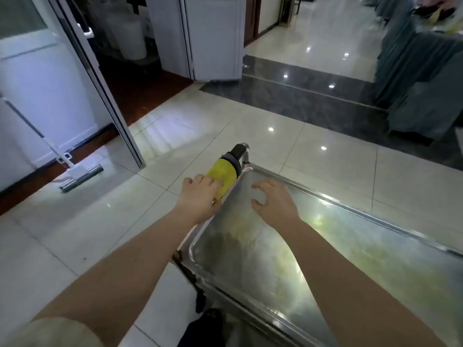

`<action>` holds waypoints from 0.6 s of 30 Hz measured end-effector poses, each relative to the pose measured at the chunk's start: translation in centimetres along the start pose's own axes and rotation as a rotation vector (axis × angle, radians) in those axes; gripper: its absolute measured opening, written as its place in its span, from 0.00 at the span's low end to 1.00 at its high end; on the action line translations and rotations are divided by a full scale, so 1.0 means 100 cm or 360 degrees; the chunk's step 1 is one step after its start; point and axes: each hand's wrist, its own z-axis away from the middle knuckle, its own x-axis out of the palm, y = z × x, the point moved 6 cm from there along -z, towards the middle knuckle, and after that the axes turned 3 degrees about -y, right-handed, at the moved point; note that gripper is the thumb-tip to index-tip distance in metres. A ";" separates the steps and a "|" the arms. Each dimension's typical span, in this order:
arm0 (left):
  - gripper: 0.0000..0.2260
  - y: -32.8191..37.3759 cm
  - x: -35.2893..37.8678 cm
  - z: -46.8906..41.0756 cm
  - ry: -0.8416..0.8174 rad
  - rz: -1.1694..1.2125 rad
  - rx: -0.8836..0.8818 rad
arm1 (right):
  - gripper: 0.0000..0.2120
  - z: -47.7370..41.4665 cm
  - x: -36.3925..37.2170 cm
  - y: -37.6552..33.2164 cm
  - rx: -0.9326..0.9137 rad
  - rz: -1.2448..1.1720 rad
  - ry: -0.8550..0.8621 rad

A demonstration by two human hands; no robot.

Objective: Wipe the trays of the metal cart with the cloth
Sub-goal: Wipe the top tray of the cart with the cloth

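The metal cart's top tray (pixel 338 246) is a shiny steel pan running from the centre to the lower right. A yellow cloth (pixel 224 171) is wrapped over the cart's handle bar (pixel 240 149) at the tray's far left corner. My left hand (pixel 199 196) lies on the near end of the cloth, its fingers curled onto it. My right hand (pixel 273 201) hovers over the far end of the tray with fingers spread and loosely bent, holding nothing.
A white mop (pixel 75 171) leans on the wall at the left, its head on the tiled floor. An open doorway (pixel 130 71) is beyond it. A dark stone step (pixel 313 96) crosses ahead; draped tables (pixel 421 83) stand at the right.
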 end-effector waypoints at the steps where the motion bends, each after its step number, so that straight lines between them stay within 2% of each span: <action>1: 0.22 -0.010 0.002 -0.006 -0.0014 0.0043 0.0003 | 0.19 -0.009 0.008 -0.005 0.0028 -0.0047 -0.0004; 9: 0.18 -0.066 0.019 -0.092 0.0080 0.0238 0.0181 | 0.19 -0.084 0.048 -0.030 0.0281 -0.0164 -0.0024; 14: 0.21 -0.077 0.032 -0.144 -0.0165 0.0450 0.0361 | 0.18 -0.131 0.048 -0.029 0.0411 -0.0233 0.0055; 18: 0.24 -0.073 0.042 -0.172 -0.0317 0.0551 0.0491 | 0.28 -0.155 0.062 -0.016 0.0578 -0.0342 -0.0127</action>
